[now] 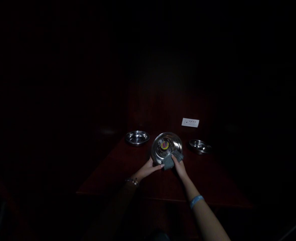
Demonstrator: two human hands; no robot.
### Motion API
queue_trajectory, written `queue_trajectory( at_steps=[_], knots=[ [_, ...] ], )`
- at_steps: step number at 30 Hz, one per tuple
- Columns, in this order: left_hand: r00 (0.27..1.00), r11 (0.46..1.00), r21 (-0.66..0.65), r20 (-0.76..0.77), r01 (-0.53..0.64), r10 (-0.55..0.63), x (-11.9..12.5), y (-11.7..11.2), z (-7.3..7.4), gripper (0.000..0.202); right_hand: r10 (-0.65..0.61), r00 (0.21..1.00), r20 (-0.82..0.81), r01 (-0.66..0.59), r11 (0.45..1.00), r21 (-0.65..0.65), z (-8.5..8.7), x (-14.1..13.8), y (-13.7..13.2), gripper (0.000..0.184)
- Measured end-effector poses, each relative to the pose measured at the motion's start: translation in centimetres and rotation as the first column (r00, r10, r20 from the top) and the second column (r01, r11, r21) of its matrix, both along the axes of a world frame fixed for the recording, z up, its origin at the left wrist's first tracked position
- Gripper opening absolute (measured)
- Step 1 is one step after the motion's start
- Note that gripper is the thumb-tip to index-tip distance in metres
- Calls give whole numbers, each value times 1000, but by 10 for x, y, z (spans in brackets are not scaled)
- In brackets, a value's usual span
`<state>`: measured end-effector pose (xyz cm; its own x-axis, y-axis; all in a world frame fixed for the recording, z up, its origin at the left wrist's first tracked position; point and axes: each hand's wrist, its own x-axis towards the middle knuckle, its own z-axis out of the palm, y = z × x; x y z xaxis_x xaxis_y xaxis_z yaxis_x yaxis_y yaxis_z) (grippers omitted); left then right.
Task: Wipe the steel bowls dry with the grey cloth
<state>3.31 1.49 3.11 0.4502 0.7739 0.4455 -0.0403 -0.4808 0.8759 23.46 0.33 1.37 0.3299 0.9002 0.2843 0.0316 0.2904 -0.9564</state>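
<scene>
Bowl (166, 147) sits mid-worktop, just beyond both hands, tipped up on its near edge so the face with the sticker (164, 145) points back at the person. It's round, so no long axis; the tilt is what matters. The light is too dim to say whether the near rim touches the worktop (118, 170) or is held just off it. Left hand (148, 168) grips the near-left rim, fingers curled onto it. Right hand (179, 166) is closed around a grey cloth (171, 160) and presses it on the near-right rim. The hands are about equally near, one each side of the low edge, and the cloth overlaps the rim between them. Left wrist has a bracelet (132, 181), right wrist a blue band (196, 201). Farther out: left bowl (137, 137) lies flat and well apart to the left, right bowl (199, 146) likewise to the right, neither touched. A white panel (190, 122) lies far right behind them. Everything else is too dark to read.
</scene>
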Motion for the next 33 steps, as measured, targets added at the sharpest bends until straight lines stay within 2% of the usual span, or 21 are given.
queue_trajectory(
  at_steps=[4,8,15,20,23,26,30,33],
  knots=[
    [994,997,1,69,-83,83,2,7,-5,74,61,997,51,-60,998,-10,-5,-1,0,54],
    [984,987,-6,68,-162,162,0,13,-6,61,50,996,73,-50,999,-7,-7,1,1,49],
    [982,984,-72,85,-163,169,-13,12,1,47,-17,997,72,19,999,-29,0,2,-3,48],
    [984,986,-5,62,-168,168,-16,9,7,53,-26,997,68,24,1000,19,4,1,-5,45],
    [988,989,30,59,-142,140,-14,4,11,70,-101,991,84,100,995,19,6,4,-6,44],
    [995,995,22,25,-93,92,-13,0,12,88,-230,969,93,229,973,19,8,9,-6,47],
    [998,998,40,-42,-47,49,-12,-2,11,86,-376,926,39,376,926,-13,6,16,-4,52],
    [998,999,28,-44,-35,37,-12,-1,10,80,-403,915,21,403,915,-20,4,18,-2,52]
  ],
)
